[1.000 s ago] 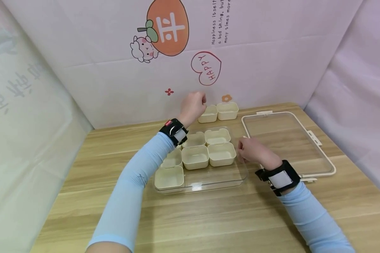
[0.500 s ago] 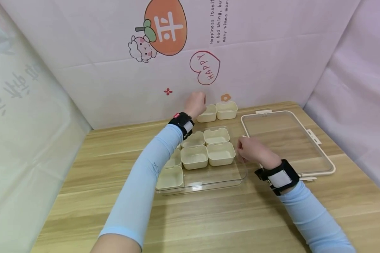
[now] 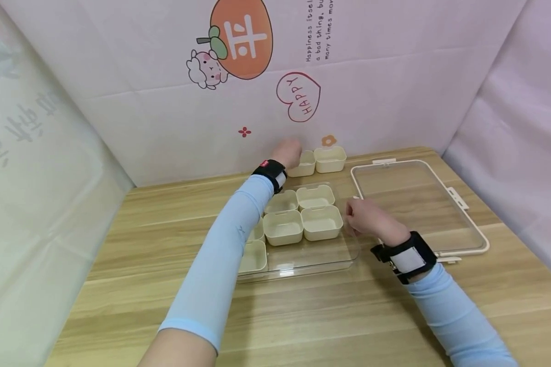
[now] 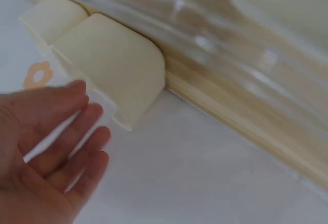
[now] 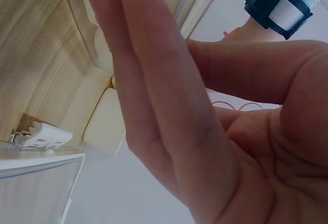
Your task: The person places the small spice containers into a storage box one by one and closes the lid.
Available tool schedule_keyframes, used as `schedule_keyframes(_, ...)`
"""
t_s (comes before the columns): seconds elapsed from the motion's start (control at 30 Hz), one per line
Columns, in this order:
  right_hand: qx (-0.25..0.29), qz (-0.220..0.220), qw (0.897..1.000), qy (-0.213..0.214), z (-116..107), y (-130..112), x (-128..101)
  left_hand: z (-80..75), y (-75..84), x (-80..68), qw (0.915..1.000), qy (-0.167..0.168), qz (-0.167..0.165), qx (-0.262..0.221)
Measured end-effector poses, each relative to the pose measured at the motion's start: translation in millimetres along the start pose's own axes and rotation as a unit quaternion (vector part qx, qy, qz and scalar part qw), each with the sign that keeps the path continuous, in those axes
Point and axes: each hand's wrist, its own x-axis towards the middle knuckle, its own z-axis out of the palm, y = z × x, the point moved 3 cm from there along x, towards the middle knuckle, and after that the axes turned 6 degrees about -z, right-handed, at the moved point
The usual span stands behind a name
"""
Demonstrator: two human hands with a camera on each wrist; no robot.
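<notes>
The left hand is reaching far forward across the surface, toward twelve o'clock. Seen from the left wrist, its fingers are straight and loosely spread, holding nothing, and are hovering just beside the nearer of two loose cream boxes without clearly touching it. That pair of boxes is standing side by side against the back wall, outside the clear tray.

The right hand is resting at the tray's right edge, at about three o'clock of it. Its fingers are lying straight and together, gripping nothing; it seems to be steadying the tray, though contact with the rim is hard to confirm.

Inside the tray, cream boxes are packed in tight rows toward its far left, leaving bare clear floor along the near and right sides, seemingly room for more.

At three o'clock of the tray, just beside it, the clear lid with a cream frame is lying flat, set aside so the tray stays open. Light blue sleeves and black wrist straps are covering both arms.
</notes>
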Motion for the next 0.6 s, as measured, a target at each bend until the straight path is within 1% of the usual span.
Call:
schedule_keyframes(0.1, -0.001, 0.002, 1.0, -0.003, -0.3, -0.5, -0.4, 4.1, 3.4, -0.5, 0.9984, -0.009, 0.037, 0.043)
schedule_keyframes(0.2, -0.005, -0.001, 1.0, -0.004, -0.7, -0.4, -0.4, 8.1, 6.1, -0.3, 0.9958, -0.009, 0.063, 0.065)
schedule_keyframes(0.27, -0.008, -0.004, 1.0, -0.003, -0.8, -0.2, -0.4, 9.6, 7.0, -0.8, 0.9953, -0.012, 0.067, 0.069)
schedule_keyframes(0.4, -0.011, -0.007, 1.0, 0.004, -0.3, -0.3, -0.3, 11.6, 6.2, -2.4, 0.9956, -0.021, 0.059, 0.07)
schedule_keyframes(0.6, -0.005, -0.009, 1.0, 0.006, -0.6, -0.2, -0.6, 10.5, 5.2, -4.6, 0.9958, -0.03, 0.058, 0.064)
